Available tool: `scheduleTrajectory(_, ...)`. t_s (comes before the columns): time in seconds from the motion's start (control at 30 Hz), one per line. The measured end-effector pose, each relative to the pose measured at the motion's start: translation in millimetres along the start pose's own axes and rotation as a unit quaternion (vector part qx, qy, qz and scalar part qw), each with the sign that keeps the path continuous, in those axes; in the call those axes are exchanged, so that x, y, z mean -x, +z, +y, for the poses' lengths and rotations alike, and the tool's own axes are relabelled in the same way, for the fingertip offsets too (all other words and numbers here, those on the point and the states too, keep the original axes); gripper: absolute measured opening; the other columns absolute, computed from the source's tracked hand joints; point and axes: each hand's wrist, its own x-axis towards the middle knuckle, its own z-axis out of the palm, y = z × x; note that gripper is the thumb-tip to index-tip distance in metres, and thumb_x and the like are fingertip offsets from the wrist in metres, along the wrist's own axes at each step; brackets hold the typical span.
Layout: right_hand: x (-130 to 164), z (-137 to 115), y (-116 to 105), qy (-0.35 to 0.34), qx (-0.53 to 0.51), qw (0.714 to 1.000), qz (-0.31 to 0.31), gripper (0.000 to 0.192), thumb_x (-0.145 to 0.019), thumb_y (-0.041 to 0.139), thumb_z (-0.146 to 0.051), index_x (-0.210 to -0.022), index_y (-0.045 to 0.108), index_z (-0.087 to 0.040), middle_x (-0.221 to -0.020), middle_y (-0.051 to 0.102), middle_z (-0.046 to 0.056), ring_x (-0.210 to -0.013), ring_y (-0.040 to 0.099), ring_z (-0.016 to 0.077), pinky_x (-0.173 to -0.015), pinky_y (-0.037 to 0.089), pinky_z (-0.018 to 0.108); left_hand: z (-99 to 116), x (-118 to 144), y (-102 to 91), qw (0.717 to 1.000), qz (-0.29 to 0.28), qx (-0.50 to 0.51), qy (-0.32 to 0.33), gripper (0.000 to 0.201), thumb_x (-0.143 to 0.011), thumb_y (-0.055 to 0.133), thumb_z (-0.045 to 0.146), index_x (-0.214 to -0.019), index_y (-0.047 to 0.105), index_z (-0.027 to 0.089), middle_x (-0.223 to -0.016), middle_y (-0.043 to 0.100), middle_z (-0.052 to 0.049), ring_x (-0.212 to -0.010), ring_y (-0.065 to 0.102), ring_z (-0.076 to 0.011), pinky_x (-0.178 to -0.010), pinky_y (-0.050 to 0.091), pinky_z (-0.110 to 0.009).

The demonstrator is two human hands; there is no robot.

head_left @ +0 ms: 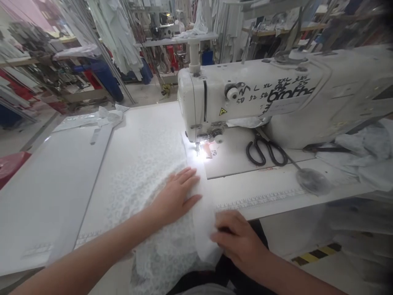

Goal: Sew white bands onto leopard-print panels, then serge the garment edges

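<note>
A pale patterned fabric (135,180) spreads under the needle end of a white sewing machine (211,98) and drapes over the table's front edge. Along its right side runs a plain white strip (204,221), reaching up to the lit presser foot (198,149). My left hand (178,192) lies flat on the fabric and strip just in front of the needle, fingers stretched out. At the table's front edge my right hand (235,237) is closed, thumb and fingers pinching the strip's right edge. That hand is slightly blurred.
Black-handled scissors (265,153) lie under the machine arm. A ruler scale (260,200) runs along the table's front, beside a blurred round grey object (311,180). Crumpled pale cloth (368,151) is at right. A clear plastic strip (95,135) lies at left.
</note>
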Motion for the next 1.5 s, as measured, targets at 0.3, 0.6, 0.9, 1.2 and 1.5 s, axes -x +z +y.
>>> scheduleTrajectory(0.3,-60,25,-11,0.037,0.017,0.998,-0.052,0.023,-0.08,0.043,-0.001,-0.07,0.058,-0.014,-0.071,0.056,0.004,-0.069,0.048,0.0158,-0.06,0.041,0.028,-36,-47,-13.3,0.999,0.025,-0.018,0.034,0.041,-0.087,0.041,0.038,-0.124,0.041,0.02,-0.138,0.038,-0.008,-0.129,0.031,-0.0229,-0.104,0.029,-0.044)
scheduleTrajectory(0.6,-106,59,-11,0.062,0.052,0.996,-0.041,0.022,-0.079,0.045,-0.003,-0.073,0.062,-0.015,-0.075,0.06,0.004,-0.074,0.053,0.0175,-0.066,0.045,0.031,-73,-98,-23.9,0.996,0.073,-0.053,0.01,0.033,-0.084,0.046,0.04,-0.102,0.054,0.013,-0.108,0.055,-0.012,-0.102,0.052,-0.0247,-0.088,0.043,-0.04)
scheduleTrajectory(0.9,32,3,-8,0.14,-0.047,0.989,0.012,0.025,-0.077,0.04,-0.004,-0.09,0.056,-0.02,-0.081,0.06,0.005,-0.073,0.056,0.0168,-0.066,0.047,0.029,31,41,-1.0,0.96,-0.043,-0.114,0.251,0.067,-0.076,0.059,0.036,-0.135,0.031,0.025,-0.135,0.04,-0.008,-0.117,0.041,-0.029,-0.091,0.038,-0.044)
scheduleTrajectory(1.2,43,25,44,0.288,-0.489,0.823,-0.036,0.049,-0.07,0.065,-0.018,-0.118,0.053,-0.02,-0.114,0.057,0.005,-0.11,0.049,0.022,-0.099,0.033,0.041,45,62,10.4,0.954,0.091,-0.099,0.268,0.029,-0.081,0.048,0.008,-0.109,0.052,0.015,-0.098,0.06,-0.009,-0.091,0.054,-0.0208,-0.078,0.042,-0.035)
scheduleTrajectory(1.5,56,20,53,0.332,-0.528,0.78,0.046,0.049,-0.083,0.044,-0.057,-0.093,0.064,-0.014,-0.095,0.063,0.008,-0.091,0.056,0.0202,-0.088,0.042,0.037,56,75,37.9,0.961,0.128,-0.158,0.186,0.043,-0.079,0.043,0.004,-0.116,0.051,0.023,-0.092,0.061,-0.006,-0.082,0.054,-0.019,-0.076,0.039,-0.036)
